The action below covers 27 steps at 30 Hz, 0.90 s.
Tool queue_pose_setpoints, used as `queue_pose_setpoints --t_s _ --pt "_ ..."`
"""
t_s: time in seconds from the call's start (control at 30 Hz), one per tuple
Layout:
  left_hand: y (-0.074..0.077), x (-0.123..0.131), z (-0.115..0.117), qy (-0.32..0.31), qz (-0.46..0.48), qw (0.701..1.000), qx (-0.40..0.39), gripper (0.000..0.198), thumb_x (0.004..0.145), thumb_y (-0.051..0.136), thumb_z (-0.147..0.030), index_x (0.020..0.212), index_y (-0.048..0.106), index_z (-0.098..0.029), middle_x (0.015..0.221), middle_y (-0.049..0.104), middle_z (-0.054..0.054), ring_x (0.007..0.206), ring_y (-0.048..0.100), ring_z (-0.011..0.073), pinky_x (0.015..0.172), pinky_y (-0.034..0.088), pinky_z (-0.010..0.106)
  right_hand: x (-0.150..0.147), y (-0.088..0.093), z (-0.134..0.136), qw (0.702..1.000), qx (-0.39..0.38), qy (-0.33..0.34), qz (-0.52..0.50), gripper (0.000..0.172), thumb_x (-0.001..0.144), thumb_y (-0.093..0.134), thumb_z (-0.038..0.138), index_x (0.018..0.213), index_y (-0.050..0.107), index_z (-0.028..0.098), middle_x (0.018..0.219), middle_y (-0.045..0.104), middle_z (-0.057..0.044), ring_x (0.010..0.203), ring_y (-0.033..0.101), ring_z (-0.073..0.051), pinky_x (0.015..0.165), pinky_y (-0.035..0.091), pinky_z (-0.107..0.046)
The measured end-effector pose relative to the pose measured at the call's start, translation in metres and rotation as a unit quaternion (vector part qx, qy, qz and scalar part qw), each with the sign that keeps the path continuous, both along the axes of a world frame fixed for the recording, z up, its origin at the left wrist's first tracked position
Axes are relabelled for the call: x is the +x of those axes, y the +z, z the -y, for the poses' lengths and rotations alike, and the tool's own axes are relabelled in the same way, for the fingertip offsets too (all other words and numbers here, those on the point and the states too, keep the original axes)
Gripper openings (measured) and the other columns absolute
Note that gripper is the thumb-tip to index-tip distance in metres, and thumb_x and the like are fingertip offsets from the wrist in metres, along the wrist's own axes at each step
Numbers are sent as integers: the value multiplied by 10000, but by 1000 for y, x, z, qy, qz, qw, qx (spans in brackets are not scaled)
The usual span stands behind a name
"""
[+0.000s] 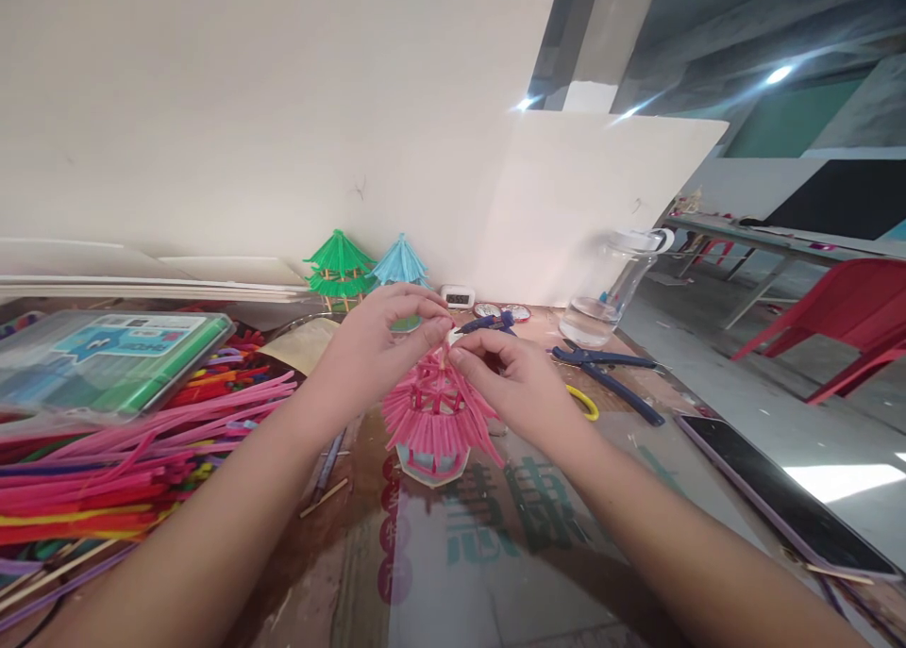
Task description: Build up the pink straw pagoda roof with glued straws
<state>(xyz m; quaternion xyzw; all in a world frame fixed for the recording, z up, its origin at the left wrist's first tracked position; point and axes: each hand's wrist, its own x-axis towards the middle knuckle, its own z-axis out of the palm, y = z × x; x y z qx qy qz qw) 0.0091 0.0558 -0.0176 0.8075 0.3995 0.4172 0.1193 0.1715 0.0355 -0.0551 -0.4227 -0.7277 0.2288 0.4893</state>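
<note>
A small pink pagoda model (433, 433), its tiered roofs made of pipe cleaners, stands upright on a pale polygonal base in front of me. At its peak, my left hand (396, 337) has thumb and forefinger pinched together. From the other side my right hand (516, 376) pinches the roof's upper part, close to the left fingertips. The fingers cover the very top, so the exact bit held there is hard to make out. Behind the hands are a green pagoda model (340, 266) and a light blue one (400, 263).
Pipe cleaners (142, 450) and a plastic case (106, 360) fill the left side. Blue-handled pliers (609, 370), a water bottle (609, 290), a yellow-handled tool (584, 403) and a phone (785, 492) lie rightward. A small digital timer (458, 297) stands by the white board (283, 120).
</note>
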Motion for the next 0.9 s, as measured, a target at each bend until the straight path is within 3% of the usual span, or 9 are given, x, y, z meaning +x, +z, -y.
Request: queue_pose_setpoints --t_s 0.47,0.6,0.7,0.9 --pt "-2 -2 0 -10 6 1000 -10 210 836 554 -375 792 686 -217 1026 685 20 1019 604 207 963 448 348 -2 1 0 1000 -2 -7 -7 172 825 517 260 737 648 189 649 634 16 596 532 -123 560 396 -237" --pt "-2 -6 0 -31 11 999 -37 278 861 519 -427 933 678 -211 1071 676 37 1056 594 215 900 481 321 4 8 6 998 31 -49 18 222 850 514 313 684 594 189 583 554 25 549 465 -114 526 344 -240" --pt "0 -12 1 -9 -8 999 -48 364 872 487 -484 1040 659 -211 1091 673 40 1044 599 220 828 500 301 14 17 10 994 65 -90 25 273 857 512 349 631 517 195 543 460 37 531 411 -109 515 309 -244" --pt "-3 -22 10 33 -31 995 -89 471 834 520 -533 1158 607 -203 1200 645 53 1131 574 245 902 491 329 27 22 10 994 65 -60 66 143 852 514 293 756 551 194 609 506 39 566 457 -111 528 315 -236"
